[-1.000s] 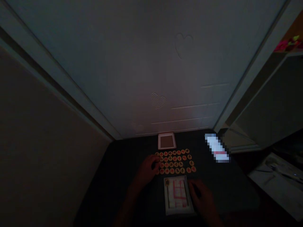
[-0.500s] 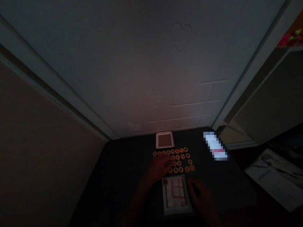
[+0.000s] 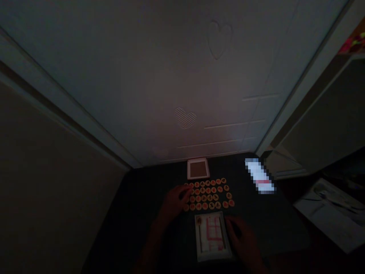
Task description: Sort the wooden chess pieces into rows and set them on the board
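The discs [image 3: 208,190] lie in four rows whose long axis runs left to right, beginning under the left hand [image 3: 174,199] and ending ahead of the right hand [image 3: 242,236]. The left hand is nearer: it is at the rows' left end, its fingertips over or against the first discs; touching cannot be told. A gap in the third row sits well to this hand's right, ahead of the right hand's fingertips. The left forearm slants in from below, palm down, fingers bent, thumb and forefinger narrowly apart; whether they pinch a disc cannot be told. The right hand is half curled just beside the box's [image 3: 213,257] right edge; whether it grips anything is too dark to tell. The box lies between the forearms, a lone disc [image 3: 199,220] in its far left corner; beyond the rows is a frame [image 3: 198,169]
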### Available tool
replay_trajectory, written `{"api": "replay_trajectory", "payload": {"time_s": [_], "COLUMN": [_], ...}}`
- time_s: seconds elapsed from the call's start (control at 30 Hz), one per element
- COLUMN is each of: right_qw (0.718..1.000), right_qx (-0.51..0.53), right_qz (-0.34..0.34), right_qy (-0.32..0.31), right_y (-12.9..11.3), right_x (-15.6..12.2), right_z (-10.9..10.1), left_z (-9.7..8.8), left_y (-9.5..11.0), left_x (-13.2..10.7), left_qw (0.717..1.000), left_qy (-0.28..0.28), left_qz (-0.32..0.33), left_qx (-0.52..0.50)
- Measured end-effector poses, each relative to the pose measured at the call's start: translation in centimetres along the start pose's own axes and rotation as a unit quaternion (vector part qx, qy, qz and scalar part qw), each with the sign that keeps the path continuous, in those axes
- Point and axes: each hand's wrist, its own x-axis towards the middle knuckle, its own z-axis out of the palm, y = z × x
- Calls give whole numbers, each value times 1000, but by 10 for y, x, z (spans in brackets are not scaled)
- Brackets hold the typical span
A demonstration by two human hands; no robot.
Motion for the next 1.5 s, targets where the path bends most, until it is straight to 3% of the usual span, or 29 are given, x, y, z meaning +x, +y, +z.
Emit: {"api": "replay_trajectory", "payload": {"time_s": [0.2,0.37,0.63,1.0,1.13,1.3,1.5], "right_qw": [1000,1000,999,999,998,999,999], "right_qx": [-7,-15,-33,-40,-46,-44,-43], "right_qz": [11,13,31,35,31,26,21], "right_qy": [-4,-6,-14,-9,-13,-15,1], "right_y": [-4,-4,-3,-1,1,3,0], "right_x": [1,1,1,0,-1,-1,0], "right_z": [-3,-3,-5,-4,-4,-3,-2], "left_z": [-14,-9,8,8,7,3,16], "left_y": [-37,-49,-49,-44,-34,4,50], "left_x": [-32,-60,-70,-68,-66,-49,-2], "left_qw": [996,995,992,993,993,999,981], "left_qy": [66,84,105,101,104,22,-152], "left_qz": [-44,-50,-50,-49,-57,-23,120], "left_qx": [31,38,51,37,3,-34,8]}}
